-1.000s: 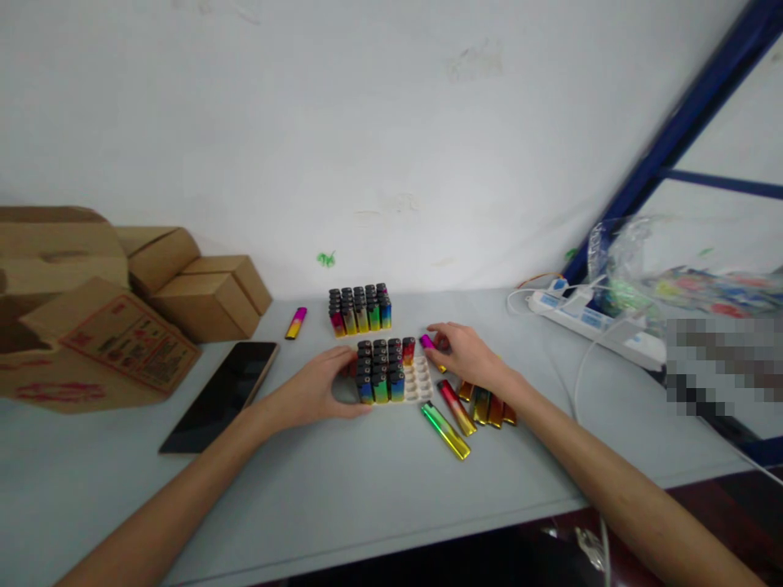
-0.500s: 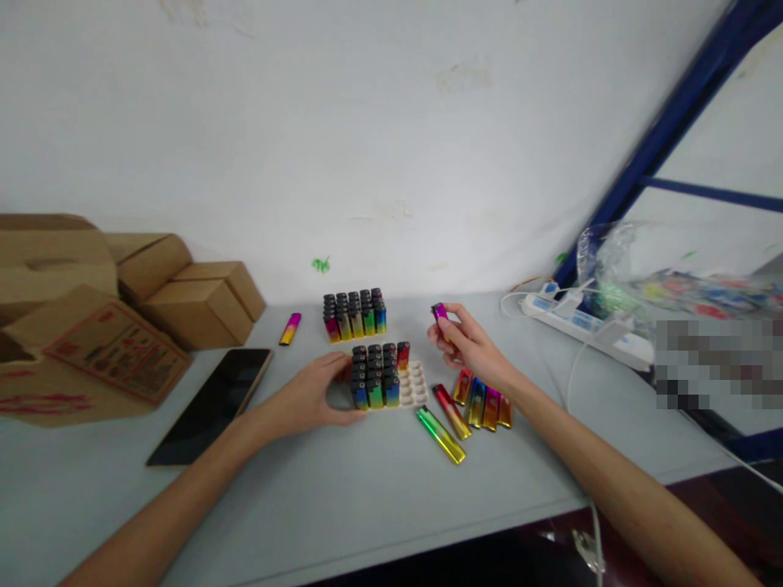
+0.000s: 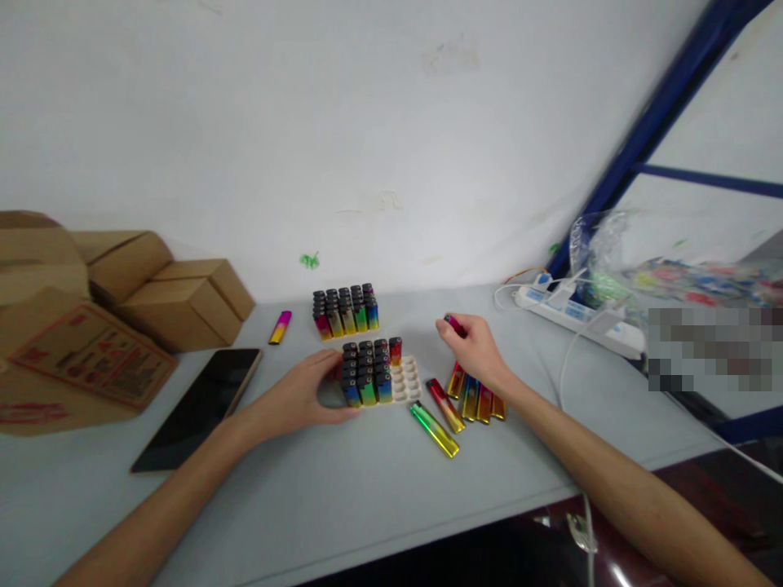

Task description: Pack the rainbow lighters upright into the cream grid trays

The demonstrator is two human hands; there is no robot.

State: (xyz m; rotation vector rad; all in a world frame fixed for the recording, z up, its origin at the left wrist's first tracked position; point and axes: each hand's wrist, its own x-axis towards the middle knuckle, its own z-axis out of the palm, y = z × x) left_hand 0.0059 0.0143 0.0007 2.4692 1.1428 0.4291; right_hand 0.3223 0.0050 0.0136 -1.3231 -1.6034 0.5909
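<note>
My left hand [image 3: 304, 386] is wrapped round the left side of a white tray [image 3: 404, 383] with round-cornered slots. Several upright lighters [image 3: 365, 383] with black tops and shiny coloured bodies fill its left part; one red lighter [image 3: 395, 350] stands alone at the back of the following column. The slots at the right hold nothing. My right hand [image 3: 475, 349], closed, grips a purple lighter [image 3: 453, 324] above the table, right of the tray. Below it lie several shiny lighters [image 3: 477, 399], partly covered by the hand and wrist. A red-gold lighter [image 3: 446, 405] and a green-yellow lighter [image 3: 434, 429] lie nearer the tray.
A second block of upright lighters [image 3: 347, 314] stands behind the tray. A purple-yellow lighter [image 3: 280, 328] lies to its left. Further left are a dark tablet [image 3: 199, 409] and cardboard boxes [image 3: 183, 306]. A white power strip [image 3: 578, 320] with cables lies at the right.
My right hand has turned over, its back now facing up, with the purple lighter still in its fingers. My left hand stays at the tray. The whole view has shifted slightly.
</note>
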